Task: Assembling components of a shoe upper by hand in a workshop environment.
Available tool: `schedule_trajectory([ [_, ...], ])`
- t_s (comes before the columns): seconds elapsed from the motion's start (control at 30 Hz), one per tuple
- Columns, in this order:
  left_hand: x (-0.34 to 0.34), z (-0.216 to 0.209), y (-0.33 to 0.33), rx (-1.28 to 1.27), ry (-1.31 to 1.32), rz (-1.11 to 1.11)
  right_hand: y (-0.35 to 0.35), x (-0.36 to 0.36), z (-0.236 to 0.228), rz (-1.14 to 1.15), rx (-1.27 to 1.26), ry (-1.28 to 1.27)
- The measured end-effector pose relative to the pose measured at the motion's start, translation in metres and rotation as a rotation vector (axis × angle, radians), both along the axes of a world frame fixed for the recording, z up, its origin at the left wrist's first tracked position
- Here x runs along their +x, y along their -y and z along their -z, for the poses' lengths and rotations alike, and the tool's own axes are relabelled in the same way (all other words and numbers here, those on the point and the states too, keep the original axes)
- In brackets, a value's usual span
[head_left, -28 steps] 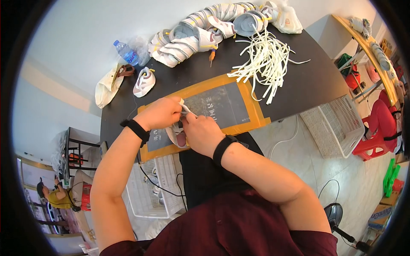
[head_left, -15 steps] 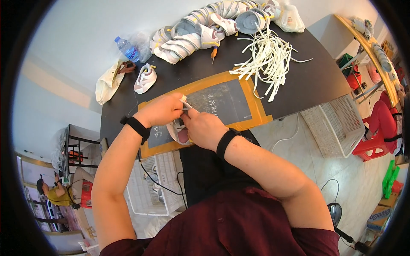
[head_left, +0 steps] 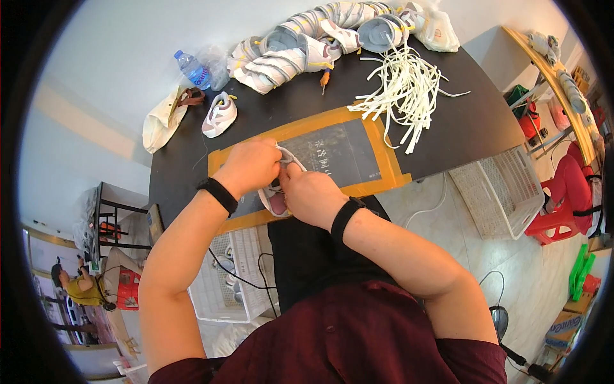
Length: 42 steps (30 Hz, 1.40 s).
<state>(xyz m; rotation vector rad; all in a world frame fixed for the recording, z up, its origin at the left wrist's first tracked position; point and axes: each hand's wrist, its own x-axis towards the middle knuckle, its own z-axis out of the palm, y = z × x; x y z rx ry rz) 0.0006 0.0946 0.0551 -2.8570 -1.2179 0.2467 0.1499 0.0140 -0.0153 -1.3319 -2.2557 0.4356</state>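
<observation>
Both hands are closed on a small white and mauve shoe upper (head_left: 277,203) above a dark board (head_left: 345,153) edged with tan tape. My left hand (head_left: 251,168) pinches the upper's far edge, its fingertips partly hidden. From the other side, my right hand (head_left: 312,196) grips the opening with thumb and fingers bent inward. Between the hands a pale, curved rim of the upper shows. Whether a lace or thread is also in the fingers cannot be made out. Beyond the board lies a bundle of white laces (head_left: 409,96); another small shoe upper (head_left: 219,115) sits to the left.
Nested shoe uppers (head_left: 281,54) line the table's far edge, with an orange-handled tool (head_left: 325,79) before them. A water bottle (head_left: 192,69) and a cream cloth bag (head_left: 163,121) are far left. White crates (head_left: 499,192) stand right and below; a person (head_left: 83,286) sits far left.
My left hand has moved slightly right, and the upper has shifted right with it. More of the upper's pale curved rim now shows between my hands.
</observation>
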Motion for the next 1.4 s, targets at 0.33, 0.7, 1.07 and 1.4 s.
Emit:
schedule_trajectory([
  [0.33, -0.018, -0.006, -0.008, -0.212, 0.161, -0.016, -0.003, 0.000, 0.001, -0.043, 0.046, 0.011],
  [0.7, -0.024, -0.007, -0.003, -0.278, 0.168, -0.016, -0.014, -0.014, 0.000, -0.008, -0.240, -0.019],
  [1.07, -0.023, -0.001, 0.008, -0.180, 0.224, -0.091, -0.011, -0.018, -0.021, -0.001, -0.371, -0.044],
  [1.4, -0.017, 0.013, 0.003, 0.038, 0.085, -0.120, -0.002, -0.019, -0.012, 0.035, -0.216, -0.022],
])
